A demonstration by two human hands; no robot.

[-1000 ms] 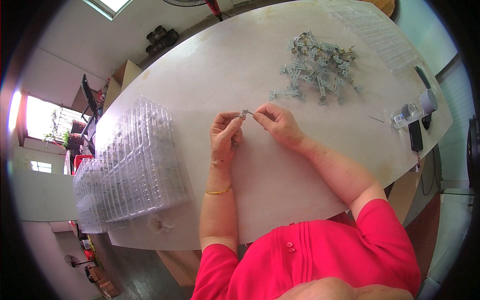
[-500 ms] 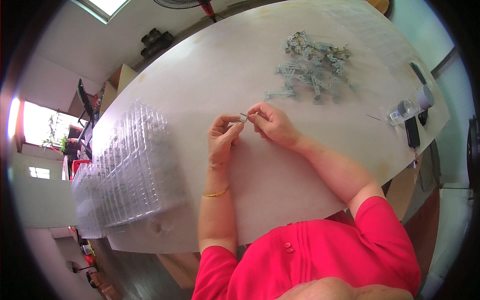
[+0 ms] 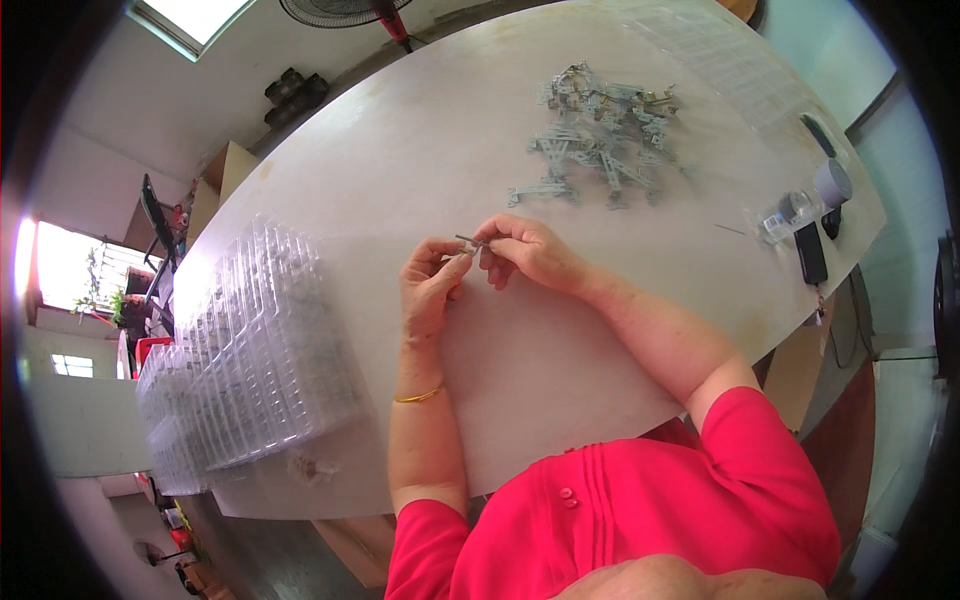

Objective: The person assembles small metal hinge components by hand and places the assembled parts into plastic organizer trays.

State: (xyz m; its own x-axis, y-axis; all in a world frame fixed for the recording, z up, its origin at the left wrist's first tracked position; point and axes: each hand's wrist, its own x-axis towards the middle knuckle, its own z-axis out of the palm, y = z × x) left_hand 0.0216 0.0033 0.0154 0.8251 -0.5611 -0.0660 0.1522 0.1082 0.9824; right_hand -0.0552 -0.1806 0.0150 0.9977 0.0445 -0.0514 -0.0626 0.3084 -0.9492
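Over the middle of the table, my left hand (image 3: 430, 290) and my right hand (image 3: 530, 250) meet at the fingertips. Between them is a small grey metal part (image 3: 466, 239), with a short bar-like end sticking out at the top. Both hands pinch it between thumb and fingers, and the fingers hide most of its shape. Beyond my right hand lies a loose heap of small metal brackets (image 3: 605, 150), some with brass-coloured bits. One longer bracket (image 3: 541, 190) lies at the heap's near left edge.
Stacked clear plastic trays (image 3: 270, 340) stand on the left of the white table (image 3: 400, 150). More clear trays (image 3: 720, 70) lie at the far right. Along the right edge are a plastic bottle (image 3: 790, 217), a black phone (image 3: 811, 253) and a thin rod (image 3: 730, 228).
The view has shifted slightly. My right fingers have moved over the small part, and its bar-like end now points up and left instead of lying between the fingertips.
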